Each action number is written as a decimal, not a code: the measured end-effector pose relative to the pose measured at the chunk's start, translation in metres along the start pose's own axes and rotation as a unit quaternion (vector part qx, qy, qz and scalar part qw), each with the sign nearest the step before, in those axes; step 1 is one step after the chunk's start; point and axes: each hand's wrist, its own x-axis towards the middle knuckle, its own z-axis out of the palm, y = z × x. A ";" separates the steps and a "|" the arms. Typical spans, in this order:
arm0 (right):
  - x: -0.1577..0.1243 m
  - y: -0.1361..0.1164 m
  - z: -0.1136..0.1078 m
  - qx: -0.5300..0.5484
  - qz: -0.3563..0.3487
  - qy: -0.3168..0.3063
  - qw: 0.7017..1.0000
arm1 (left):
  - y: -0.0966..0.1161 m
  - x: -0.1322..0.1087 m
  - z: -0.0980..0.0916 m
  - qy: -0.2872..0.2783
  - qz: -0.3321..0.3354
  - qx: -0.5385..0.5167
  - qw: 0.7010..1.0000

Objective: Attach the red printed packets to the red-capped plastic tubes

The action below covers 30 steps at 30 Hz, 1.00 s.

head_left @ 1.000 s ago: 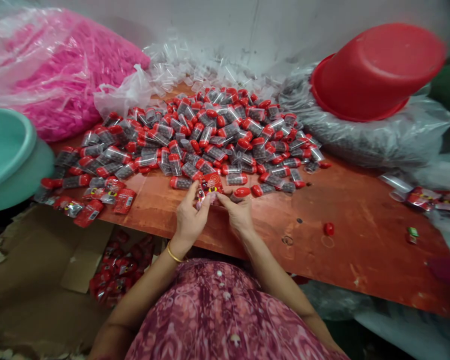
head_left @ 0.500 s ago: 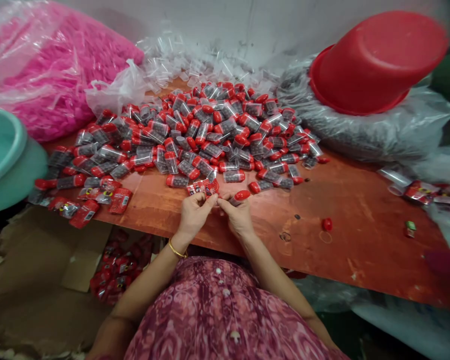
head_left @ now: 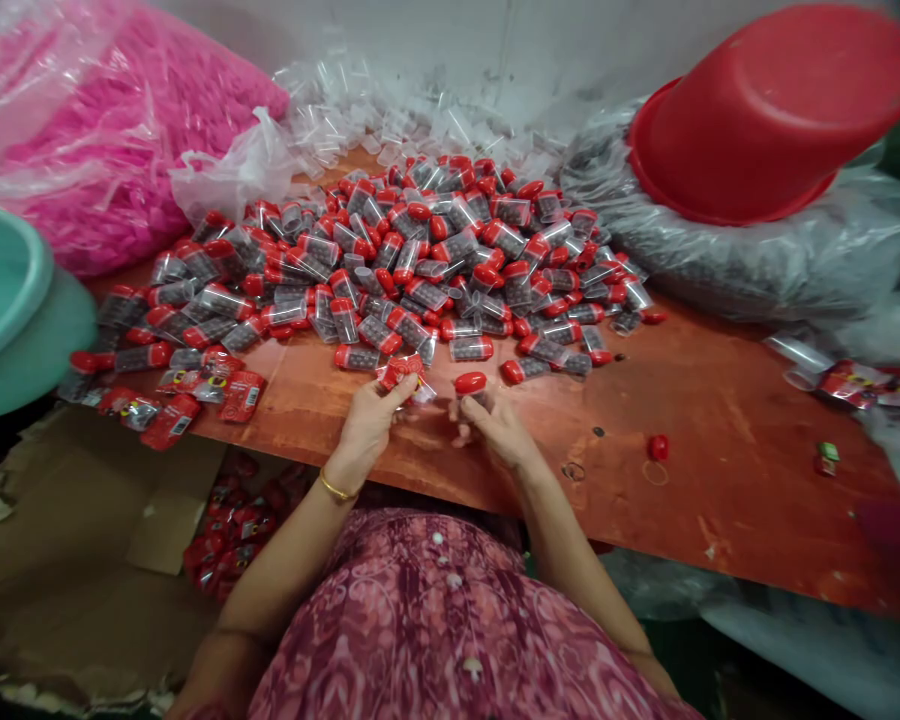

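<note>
Two-handed handling now: left hand (head_left: 367, 422) pinching a red printed packet (head_left: 402, 369), right hand (head_left: 501, 428) clamping a red-capped tube (head_left: 470, 382); seemingly calls for steady alignment.

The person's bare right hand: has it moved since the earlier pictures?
Yes. The bare right hand has shifted rightward, closer to the small dark round spot on the reddish flat tabletop.
</note>
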 end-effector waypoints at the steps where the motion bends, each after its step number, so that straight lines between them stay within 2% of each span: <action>1: -0.004 0.002 -0.002 -0.010 -0.009 -0.008 1.000 | 0.000 0.000 0.000 0.002 -0.021 -0.017 1.000; 3: -0.015 0.004 -0.004 -0.070 -0.058 -0.004 0.996 | 0.002 0.000 -0.001 -0.002 -0.062 -0.045 0.997; 5: -0.024 0.002 -0.006 -0.173 -0.132 0.013 0.976 | 0.004 -0.001 -0.002 -0.005 -0.092 -0.062 0.994; 7: -0.031 -0.002 -0.008 -0.282 -0.214 0.029 0.935 | 0.006 -0.003 -0.002 -0.005 -0.107 -0.067 0.992; 11: -0.033 -0.011 -0.011 -0.449 -0.354 0.031 0.820 | 0.007 -0.007 0.000 -0.009 -0.109 -0.061 0.992; 13: -0.029 -0.011 -0.012 -0.496 -0.389 0.026 0.776 | 0.006 -0.009 0.000 -0.020 -0.108 -0.053 0.993; 15: -0.026 -0.010 -0.013 -0.524 -0.401 0.025 0.751 | 0.003 -0.010 0.000 -0.030 -0.102 -0.043 0.993; 18: -0.024 -0.006 -0.015 -0.540 -0.406 0.021 0.737 | 0.000 -0.010 0.000 -0.027 -0.082 -0.031 0.996; 24: -0.026 -0.001 -0.013 -0.546 -0.399 0.019 0.737 | -0.002 -0.012 0.007 -0.012 -0.058 -0.013 0.998; 30: -0.024 0.002 -0.014 -0.569 -0.363 0.035 0.737 | -0.004 -0.012 0.004 -0.066 -0.040 0.016 0.997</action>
